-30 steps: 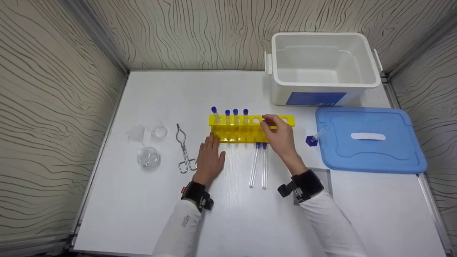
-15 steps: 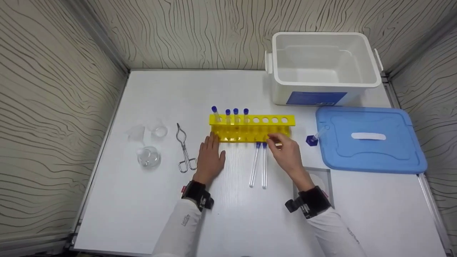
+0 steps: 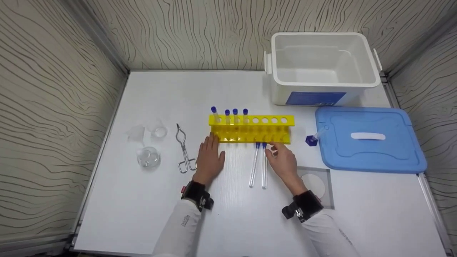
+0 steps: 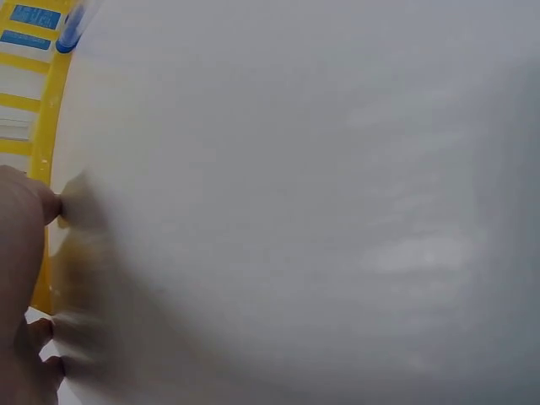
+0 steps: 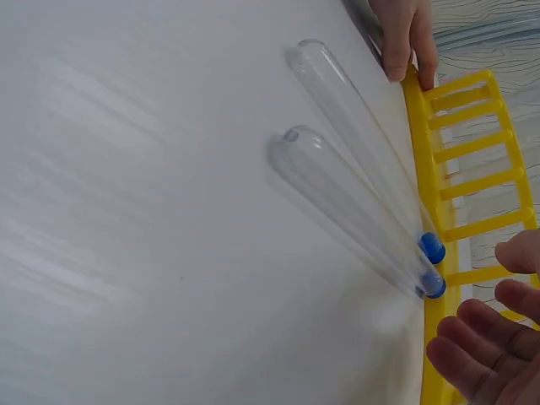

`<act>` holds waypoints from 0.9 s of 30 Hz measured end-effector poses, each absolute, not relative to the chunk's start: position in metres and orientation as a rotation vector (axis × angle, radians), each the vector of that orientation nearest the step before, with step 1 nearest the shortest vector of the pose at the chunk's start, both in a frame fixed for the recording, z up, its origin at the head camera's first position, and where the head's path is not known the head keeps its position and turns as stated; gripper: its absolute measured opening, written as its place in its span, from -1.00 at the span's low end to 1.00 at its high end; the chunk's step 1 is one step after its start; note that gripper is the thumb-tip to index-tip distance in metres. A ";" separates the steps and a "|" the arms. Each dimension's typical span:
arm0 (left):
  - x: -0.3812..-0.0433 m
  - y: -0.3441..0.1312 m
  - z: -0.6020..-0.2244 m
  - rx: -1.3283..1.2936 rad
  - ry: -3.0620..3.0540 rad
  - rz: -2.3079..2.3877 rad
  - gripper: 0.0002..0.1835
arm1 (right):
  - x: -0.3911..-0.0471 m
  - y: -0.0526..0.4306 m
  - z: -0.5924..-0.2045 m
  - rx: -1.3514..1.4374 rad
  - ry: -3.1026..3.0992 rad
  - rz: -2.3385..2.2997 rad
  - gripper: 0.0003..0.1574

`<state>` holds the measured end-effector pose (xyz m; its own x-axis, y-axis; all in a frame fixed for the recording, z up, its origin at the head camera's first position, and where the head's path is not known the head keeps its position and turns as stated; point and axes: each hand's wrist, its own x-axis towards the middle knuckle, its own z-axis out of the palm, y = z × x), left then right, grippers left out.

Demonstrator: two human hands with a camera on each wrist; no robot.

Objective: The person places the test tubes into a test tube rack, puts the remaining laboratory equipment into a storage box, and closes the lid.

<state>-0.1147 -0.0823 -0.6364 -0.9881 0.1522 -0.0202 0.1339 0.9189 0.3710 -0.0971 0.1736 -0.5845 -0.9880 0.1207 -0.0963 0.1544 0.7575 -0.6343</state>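
A yellow test tube rack (image 3: 250, 134) stands mid-table with several blue-capped tubes in its left holes; the leftmost tube (image 3: 215, 112) leans. My left hand (image 3: 210, 155) rests at the rack's front left, its fingertips touching the lower edge. In front of the rack lie two clear test tubes, a left one (image 3: 254, 167) and a right one (image 3: 264, 167), with their blue caps against its base. Beside the right tube's cap is my right hand (image 3: 284, 160). In the right wrist view its fingers (image 5: 462, 359) are loosely bent, apart from the cap, and hold nothing.
Metal tongs (image 3: 184, 150), a glass flask (image 3: 148, 158), a beaker (image 3: 158, 132) and a funnel (image 3: 136, 134) are at left. At right are a blue-based cylinder (image 3: 311, 140), a blue lid (image 3: 371, 153), a white bin (image 3: 310, 94) and a grey tray (image 3: 329, 189) with a white disc.
My right hand has come down from above the rack's right holes to the lying tubes' caps, in front of the rack. The left hand has stayed in place.
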 end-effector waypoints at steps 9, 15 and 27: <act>-0.115 -0.083 -0.634 0.219 3.021 0.636 -0.28 | -0.100 0.164 -0.591 0.313 2.814 -0.877 -0.32; -0.115 -0.083 -0.635 0.217 3.016 0.633 -0.28 | -0.103 0.158 -0.593 0.286 2.812 -0.852 -0.32; -0.114 -0.082 -0.635 0.227 3.029 0.648 -0.29 | -0.107 0.155 -0.599 0.265 2.824 -0.856 -0.43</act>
<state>-0.1135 -0.0825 -0.6353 -0.9887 0.1498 -0.0049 0.1347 0.9024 0.4094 -0.1071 0.1551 -0.5988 -0.9682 0.1177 -0.2208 0.2205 0.8185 -0.5306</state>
